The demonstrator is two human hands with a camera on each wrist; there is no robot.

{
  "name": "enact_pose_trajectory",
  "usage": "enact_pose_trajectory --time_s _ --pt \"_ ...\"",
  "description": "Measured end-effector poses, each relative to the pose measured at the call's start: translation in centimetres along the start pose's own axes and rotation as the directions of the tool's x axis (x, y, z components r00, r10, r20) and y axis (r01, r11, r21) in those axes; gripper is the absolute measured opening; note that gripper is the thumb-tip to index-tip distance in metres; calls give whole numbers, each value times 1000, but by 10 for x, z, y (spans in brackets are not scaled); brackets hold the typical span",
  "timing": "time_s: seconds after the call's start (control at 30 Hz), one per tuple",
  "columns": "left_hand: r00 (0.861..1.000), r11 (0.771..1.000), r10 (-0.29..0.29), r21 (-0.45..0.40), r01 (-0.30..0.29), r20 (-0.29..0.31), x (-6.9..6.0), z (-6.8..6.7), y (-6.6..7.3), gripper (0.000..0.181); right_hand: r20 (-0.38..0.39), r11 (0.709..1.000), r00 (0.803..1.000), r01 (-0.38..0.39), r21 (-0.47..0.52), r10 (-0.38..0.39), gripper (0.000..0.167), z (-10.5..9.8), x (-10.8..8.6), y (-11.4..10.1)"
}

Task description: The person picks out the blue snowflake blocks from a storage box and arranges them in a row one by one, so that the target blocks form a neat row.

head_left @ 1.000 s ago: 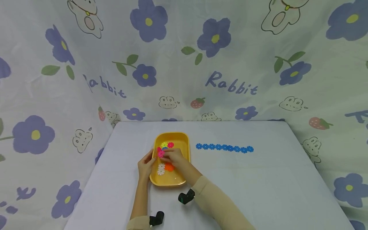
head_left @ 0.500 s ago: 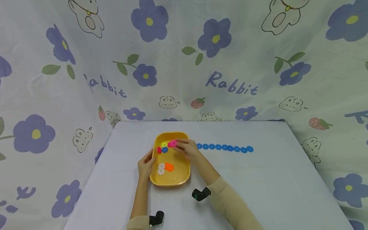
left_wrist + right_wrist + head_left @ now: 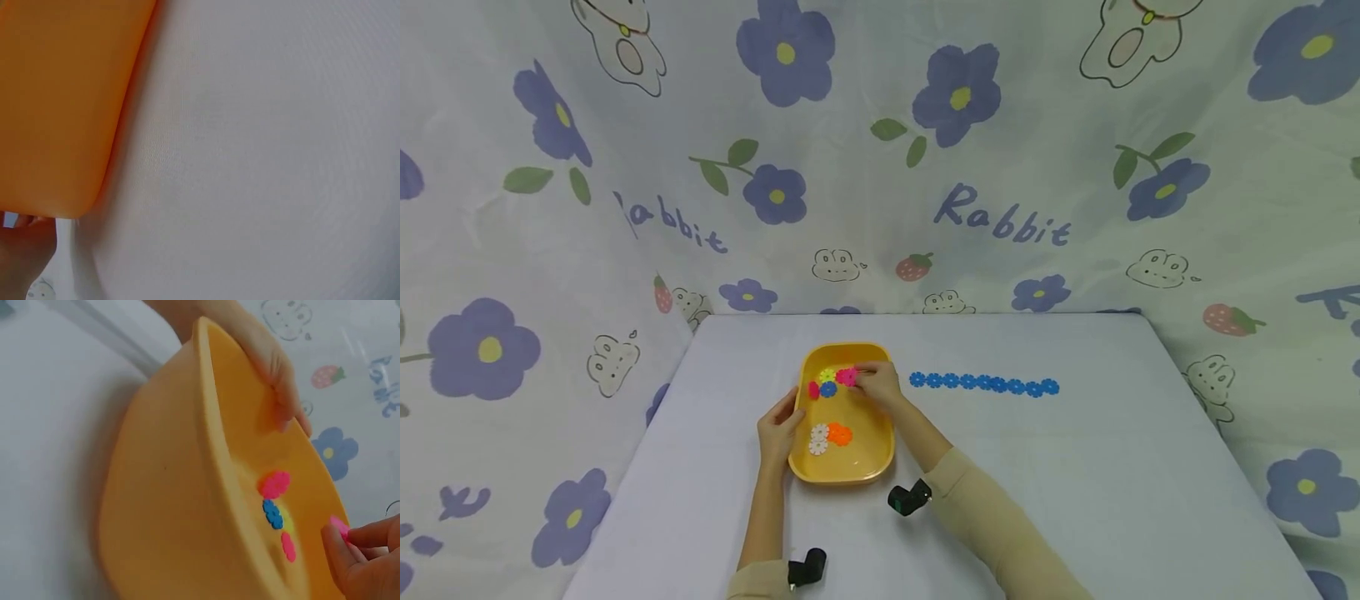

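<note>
My left hand grips the left rim of a yellow plastic tray, thumb on the inside. Over the tray's upper right part, my right hand pinches a pink snowflake building disc between thumb and fingers. Below it in the tray lie a blue disc, a yellow disc and a red-pink disc. Another pink disc shows in the right wrist view. Closer to me in the tray are white discs and orange discs.
A chain of several blue discs lies across the white table, right of the tray. Patterned cloth hangs behind the table and at its sides. Each wrist carries a black camera.
My right hand has lifted the pink disc from the tray's left side and carried it up and rightward, then slightly back left. My left hand keeps its grip on the tray.
</note>
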State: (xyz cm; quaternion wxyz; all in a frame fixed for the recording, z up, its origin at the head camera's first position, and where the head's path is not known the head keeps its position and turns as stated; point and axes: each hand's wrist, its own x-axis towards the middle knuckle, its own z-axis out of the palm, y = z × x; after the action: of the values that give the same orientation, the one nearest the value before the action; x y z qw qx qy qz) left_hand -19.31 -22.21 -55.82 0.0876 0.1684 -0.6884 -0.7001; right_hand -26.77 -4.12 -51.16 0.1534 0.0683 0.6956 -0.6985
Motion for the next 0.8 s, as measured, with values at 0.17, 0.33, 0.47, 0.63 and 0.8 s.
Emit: enact_pose_trajectory --time_s 0.17,0.33,0.47,0.63,0.8 --pt "1000 1000 12 -22 -12 8 0 0 -1 45 -31 998 999 -20 -60 18 44 11 8 1" --pt "1000 1000 23 -19 -23 3 1 0 -1 45 -3 996 996 -85 10 85 45 20 10 14" --pt "1000 999 26 -33 -26 -5 0 1 0 44 79 985 985 -161 68 156 37 30 7 24" --pt "999 998 39 -46 -39 -10 0 2 1 43 158 974 972 -194 118 175 37 46 7 29" --pt "999 998 39 -40 -39 -7 0 0 2 43 205 972 967 -184 147 152 40 60 12 35"
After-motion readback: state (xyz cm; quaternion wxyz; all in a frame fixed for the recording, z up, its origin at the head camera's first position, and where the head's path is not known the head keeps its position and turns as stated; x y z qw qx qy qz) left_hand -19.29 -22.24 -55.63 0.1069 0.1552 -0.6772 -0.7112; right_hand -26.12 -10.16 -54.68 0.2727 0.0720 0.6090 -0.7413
